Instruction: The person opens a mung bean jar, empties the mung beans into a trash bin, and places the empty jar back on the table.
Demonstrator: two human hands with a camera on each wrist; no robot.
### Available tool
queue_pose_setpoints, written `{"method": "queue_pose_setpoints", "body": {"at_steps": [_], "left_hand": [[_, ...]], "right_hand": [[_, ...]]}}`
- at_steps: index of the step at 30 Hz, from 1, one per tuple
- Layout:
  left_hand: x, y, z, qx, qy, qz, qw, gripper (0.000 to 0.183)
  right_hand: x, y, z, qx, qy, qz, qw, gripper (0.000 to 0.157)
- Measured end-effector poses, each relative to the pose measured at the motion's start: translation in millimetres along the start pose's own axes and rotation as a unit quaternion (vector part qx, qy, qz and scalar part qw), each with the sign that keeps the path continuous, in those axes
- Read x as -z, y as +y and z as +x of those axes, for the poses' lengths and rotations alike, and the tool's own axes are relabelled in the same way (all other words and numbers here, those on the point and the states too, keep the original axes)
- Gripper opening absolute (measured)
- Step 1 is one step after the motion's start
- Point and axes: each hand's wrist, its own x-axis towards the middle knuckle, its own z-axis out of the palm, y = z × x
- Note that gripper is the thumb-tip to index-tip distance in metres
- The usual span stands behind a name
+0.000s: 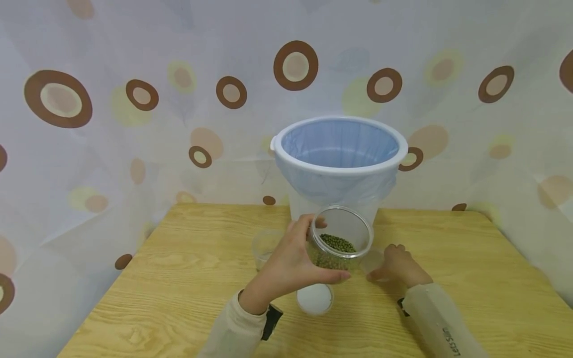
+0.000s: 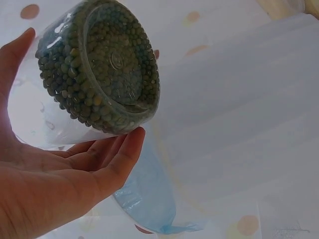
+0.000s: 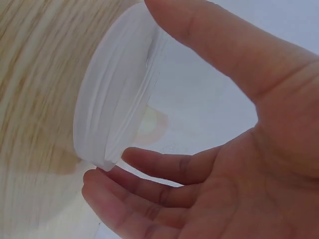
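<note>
My left hand [image 1: 291, 258] grips a clear plastic jar [image 1: 342, 248] round its side, thumb on one side and fingers on the other. Green beans that look like mung beans [image 2: 75, 84] lie in the jar, which is lifted off the table and tilted, its open mouth towards the head camera. To the right, low over the table, my right hand [image 1: 398, 263] holds a translucent round lid [image 3: 114, 94] by its edge between thumb and fingertips. The lid stands on edge in the right wrist view.
Behind the hands stands a white bin [image 1: 340, 170] lined with a blue bag. A clear container [image 1: 264, 243] sits left of it, partly hidden by my left hand. Below the jar lies a round white item [image 1: 315, 299], lid or dish, on the wooden table [image 1: 179, 288].
</note>
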Motion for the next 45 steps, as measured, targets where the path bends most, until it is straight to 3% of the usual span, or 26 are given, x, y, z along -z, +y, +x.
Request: {"method": "queue_pose_setpoints", "body": {"at_steps": [5,12,19,24,27,31,34,37,45], "left_hand": [[1.5,0.4,-0.7,0.004,0.003,0.002,1.0000,0.082],[2.9,0.1,-1.3,0.003,0.010,0.015,0.9998,0.081],[0.8,-3.3,0.8,0.007,0.009,0.015,0.9998,0.081],[-0.4,-5.5,1.1,0.015,0.010,0.015,0.9997,0.081],[0.7,-5.6,1.5,0.010,0.012,0.013,0.9998,0.082],[3.6,-5.6,1.4,0.009,0.014,0.016,0.9997,0.083],[6.1,-6.1,0.4,0.009,0.016,0.019,0.9997,0.083],[7.2,-6.1,0.1,0.006,0.019,0.025,0.9995,0.082],[5.8,-6.7,1.7,-0.001,0.019,0.032,0.9993,0.078]], "right_hand": [[4.7,-2.9,-3.7,-0.003,0.002,-0.011,1.000,0.086],[21.9,-1.1,-9.4,0.035,0.030,-0.029,0.998,0.075],[52.3,-4.6,-18.1,0.064,0.051,0.005,0.997,0.056],[82.2,-11.2,-18.4,0.067,0.104,0.041,0.992,0.045],[102.8,-20.4,-18.6,0.054,0.184,0.084,0.978,0.045],[128.9,-36.9,-15.6,0.048,0.301,0.156,0.940,0.049],[146.4,-49.2,-10.5,0.052,0.338,0.201,0.918,0.053],[159.9,-59.4,-4.1,0.059,0.328,0.234,0.913,0.059],[171.5,-71.4,12.1,0.079,0.234,0.285,0.926,0.067]]}}
